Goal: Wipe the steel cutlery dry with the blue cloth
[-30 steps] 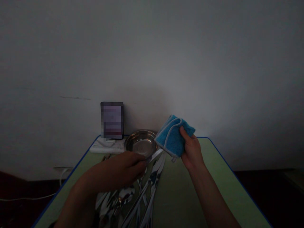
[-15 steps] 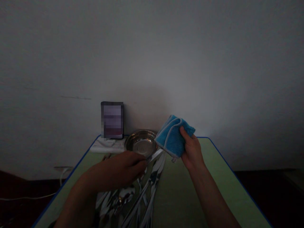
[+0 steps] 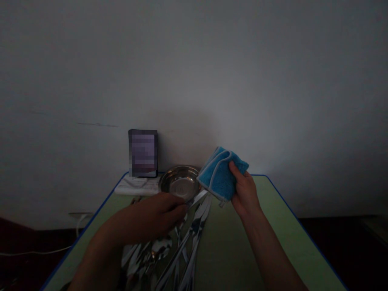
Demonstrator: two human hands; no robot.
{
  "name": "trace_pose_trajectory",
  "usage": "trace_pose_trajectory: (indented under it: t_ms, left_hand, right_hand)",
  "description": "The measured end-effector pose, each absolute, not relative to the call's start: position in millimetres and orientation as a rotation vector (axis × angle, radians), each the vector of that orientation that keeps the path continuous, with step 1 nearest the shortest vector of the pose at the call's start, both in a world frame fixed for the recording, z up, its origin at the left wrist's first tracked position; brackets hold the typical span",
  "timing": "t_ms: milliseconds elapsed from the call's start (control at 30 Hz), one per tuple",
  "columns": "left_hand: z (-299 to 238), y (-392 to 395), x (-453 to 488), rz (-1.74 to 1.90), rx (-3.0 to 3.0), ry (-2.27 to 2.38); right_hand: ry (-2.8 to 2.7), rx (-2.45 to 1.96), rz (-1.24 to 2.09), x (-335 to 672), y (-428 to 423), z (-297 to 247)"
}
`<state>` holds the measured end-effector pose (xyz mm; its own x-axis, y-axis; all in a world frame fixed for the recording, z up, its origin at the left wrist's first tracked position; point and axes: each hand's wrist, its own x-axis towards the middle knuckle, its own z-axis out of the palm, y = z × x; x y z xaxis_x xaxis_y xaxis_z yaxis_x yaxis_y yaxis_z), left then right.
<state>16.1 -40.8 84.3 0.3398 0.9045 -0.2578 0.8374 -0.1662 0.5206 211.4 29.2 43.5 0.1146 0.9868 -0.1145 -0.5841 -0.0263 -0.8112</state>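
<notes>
Left hand (image 3: 162, 214) pinches shiny knife (image 3: 197, 199), just near side of bowl (image 3: 181, 186); right hand (image 3: 245, 190) grips blue cloth (image 3: 222, 176), right of bowl; cloth looks soft, light, good to hold by folds; knife likely stiff, slippery, best held by handle

Both bare arms reach over the desk (image 3: 281, 214). The left arm (image 3: 106, 246) comes from the near left side and slants to the middle. The left hand (image 3: 162, 212) has its back up and its fingers (image 3: 179, 208) curled in a pinch. The right arm (image 3: 271, 246) leans in from the near right side. The right hand (image 3: 246, 192) points toward the far edge, thumb (image 3: 237, 171) in front, squeezing.
</notes>
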Motion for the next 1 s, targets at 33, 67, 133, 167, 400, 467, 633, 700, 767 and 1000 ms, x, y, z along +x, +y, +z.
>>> trace_pose_trajectory:
  t_ms: [33,67,133,167,400,467,633,700,767,1000]
  left_hand:
    - [84,-41,16,0.155,2.021,1.511]
    - [84,-41,16,0.167,2.022,1.506]
    - [83,-41,16,0.191,2.024,1.513]
    - [83,-41,16,0.198,2.022,1.521]
    - [82,-33,9,0.394,2.018,1.481]
    - [84,-31,5,0.575,1.998,1.534]
    - [89,-31,2,0.808,1.896,1.661]
    - [91,-32,4,0.808,1.908,1.661]
    - [92,-32,6,0.789,1.933,1.658]
    - [90,-30,8,0.751,1.944,1.683]
  right_hand:
    - [-0.608,-0.862,1.386,212,29,44]
    - [-0.609,-0.866,1.386,212,29,44]
    - [-0.610,-0.870,1.386,211,29,44]
    - [-0.612,-0.868,1.388,211,28,44]
    - [-0.713,-0.872,1.403,218,30,44]
    - [-0.860,-0.896,1.461,227,29,45]
    - [-1.411,-0.999,1.525,254,23,51]
    - [-1.574,-1.048,1.438,260,21,54]
    - [-1.683,-1.082,1.336,262,21,56]
    - [-1.660,-1.074,1.238,256,21,58]
